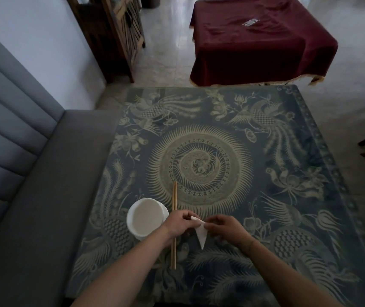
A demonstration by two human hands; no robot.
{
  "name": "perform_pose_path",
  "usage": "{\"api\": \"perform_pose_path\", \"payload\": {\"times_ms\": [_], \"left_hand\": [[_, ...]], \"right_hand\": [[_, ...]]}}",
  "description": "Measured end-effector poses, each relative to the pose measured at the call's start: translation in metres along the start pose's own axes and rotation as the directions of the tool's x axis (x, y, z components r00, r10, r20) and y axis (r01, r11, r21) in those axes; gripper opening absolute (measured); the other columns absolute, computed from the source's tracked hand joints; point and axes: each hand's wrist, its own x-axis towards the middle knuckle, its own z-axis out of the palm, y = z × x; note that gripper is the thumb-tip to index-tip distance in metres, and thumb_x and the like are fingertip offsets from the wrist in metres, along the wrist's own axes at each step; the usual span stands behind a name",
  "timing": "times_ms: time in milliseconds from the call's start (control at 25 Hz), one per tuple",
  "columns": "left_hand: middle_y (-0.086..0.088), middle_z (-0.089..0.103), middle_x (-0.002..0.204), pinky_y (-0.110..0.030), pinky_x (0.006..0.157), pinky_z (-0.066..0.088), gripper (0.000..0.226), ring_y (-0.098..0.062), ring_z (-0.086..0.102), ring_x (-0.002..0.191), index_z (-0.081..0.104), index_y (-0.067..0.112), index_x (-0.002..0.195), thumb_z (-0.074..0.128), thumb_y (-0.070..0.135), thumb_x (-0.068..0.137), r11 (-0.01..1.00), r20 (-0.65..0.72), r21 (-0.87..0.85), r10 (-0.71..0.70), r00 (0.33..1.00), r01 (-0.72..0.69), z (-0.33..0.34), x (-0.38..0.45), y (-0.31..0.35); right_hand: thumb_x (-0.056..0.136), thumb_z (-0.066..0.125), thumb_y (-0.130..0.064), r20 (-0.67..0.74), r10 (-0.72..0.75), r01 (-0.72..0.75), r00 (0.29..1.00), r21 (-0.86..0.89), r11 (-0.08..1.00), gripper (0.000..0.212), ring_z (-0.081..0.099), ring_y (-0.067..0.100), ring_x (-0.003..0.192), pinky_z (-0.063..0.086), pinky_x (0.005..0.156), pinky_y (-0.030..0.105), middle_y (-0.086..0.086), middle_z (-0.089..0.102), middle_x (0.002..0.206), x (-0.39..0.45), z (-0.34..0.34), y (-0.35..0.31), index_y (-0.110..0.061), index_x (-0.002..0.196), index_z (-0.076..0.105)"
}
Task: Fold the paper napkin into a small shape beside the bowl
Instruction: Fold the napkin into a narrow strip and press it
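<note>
A white paper napkin (201, 234) folded into a narrow triangle lies on the patterned table, its point towards me. My left hand (179, 222) pinches its upper left corner and my right hand (226, 227) pinches its upper right edge. Both hands cover the napkin's top part. A white bowl (146, 218) stands just left of my left hand. A pair of wooden chopsticks (174, 202) lies between the bowl and the napkin, passing under my left hand.
The table (265, 173) carries a blue cloth with pale bird and flower patterns. A grey padded bench (33, 185) runs along the left. Beyond the table stand a red-draped table (259, 41) and a wooden screen (119, 34).
</note>
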Motion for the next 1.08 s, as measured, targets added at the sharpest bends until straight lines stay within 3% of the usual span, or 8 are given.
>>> {"api": "perform_pose_path", "payload": {"times_ms": [120, 280, 400, 560, 760, 920, 1080], "left_hand": [[-0.002, 0.071, 0.09, -0.024, 0.073, 0.055, 0.014, -0.013, 0.066, 0.084, 0.072, 0.015, 0.097, 0.076, 0.012, 0.084, 0.999, 0.048, 0.031, 0.022, 0.999, -0.023, -0.006, 0.001, 0.003], [0.0, 0.067, 0.091, -0.029, 0.081, 0.055, 0.021, -0.018, 0.065, 0.092, 0.07, 0.016, 0.105, 0.074, 0.012, 0.085, 0.997, -0.117, 0.059, 0.065, 0.991, -0.059, -0.002, 0.003, -0.002], [0.003, 0.069, 0.099, -0.033, 0.088, 0.053, 0.024, -0.016, 0.065, 0.097, 0.068, 0.02, 0.109, 0.072, 0.018, 0.086, 0.973, -0.254, 0.22, 0.126, 0.959, -0.07, 0.001, 0.005, -0.008], [0.007, 0.069, 0.097, -0.027, 0.078, 0.049, 0.014, -0.015, 0.064, 0.095, 0.066, 0.026, 0.103, 0.064, 0.023, 0.09, 0.908, -0.302, 0.413, 0.214, 0.929, -0.075, 0.001, 0.007, 0.0], [0.003, 0.068, 0.103, -0.034, 0.075, 0.048, 0.011, -0.021, 0.062, 0.097, 0.064, 0.028, 0.096, 0.057, 0.023, 0.089, 0.735, -0.214, 0.678, 0.196, 0.957, 0.001, -0.008, 0.023, 0.018], [0.002, 0.067, 0.103, -0.032, 0.07, 0.043, 0.013, -0.023, 0.062, 0.098, 0.064, 0.029, 0.092, 0.058, 0.019, 0.089, 0.628, -0.128, 0.778, 0.136, 0.982, 0.015, -0.016, 0.037, 0.026], [0.003, 0.067, 0.104, -0.034, 0.074, 0.047, 0.01, -0.021, 0.062, 0.096, 0.065, 0.028, 0.095, 0.059, 0.021, 0.091, 0.559, -0.06, 0.827, 0.183, 0.981, -0.054, -0.016, 0.048, 0.031]], "right_hand": [[0.084, 0.075, -0.024, 0.067, -0.006, 0.014, 0.998, -0.132, 0.991, 0.005, 0.064, 0.004, 0.061, 0.049, 0.057, 0.019, -0.002, 0.072, 0.073, 0.002, 0.001, 0.001, -0.021, 0.087, 0.073], [0.086, 0.073, -0.027, 0.002, 0.043, -0.042, 0.999, -0.081, 0.996, 0.01, 0.065, 0.01, 0.061, 0.051, 0.058, 0.024, 0.001, 0.071, 0.069, 0.007, 0.012, 0.002, -0.019, 0.08, 0.073], [0.089, 0.069, -0.028, -0.079, 0.063, -0.072, 0.995, -0.112, 0.991, 0.015, 0.066, 0.01, 0.06, 0.053, 0.057, 0.024, -0.002, 0.072, 0.066, 0.013, 0.021, 0.001, -0.022, 0.077, 0.074], [0.087, 0.069, -0.034, -0.191, 0.043, -0.092, 0.981, -0.255, 0.963, 0.023, 0.063, 0.003, 0.054, 0.051, 0.053, 0.02, -0.008, 0.07, 0.059, 0.023, 0.026, -0.002, -0.026, 0.065, 0.072], [0.088, 0.063, -0.044, -0.224, 0.048, -0.144, 0.973, -0.433, 0.89, 0.024, 0.064, 0.009, 0.068, 0.056, 0.068, 0.035, -0.007, 0.068, 0.07, 0.032, 0.029, -0.009, -0.026, 0.074, 0.069], [0.09, 0.056, -0.05, -0.222, 0.029, -0.152, 0.975, -0.564, 0.812, 0.031, 0.062, 0.011, 0.07, 0.055, 0.067, 0.035, -0.007, 0.065, 0.072, 0.033, 0.032, -0.008, -0.024, 0.075, 0.065], [0.094, 0.047, -0.052, -0.192, -0.065, -0.088, 0.979, -0.693, 0.716, 0.034, 0.061, 0.016, 0.075, 0.05, 0.064, 0.033, -0.006, 0.064, 0.077, 0.033, 0.033, -0.008, -0.025, 0.078, 0.062]]}}
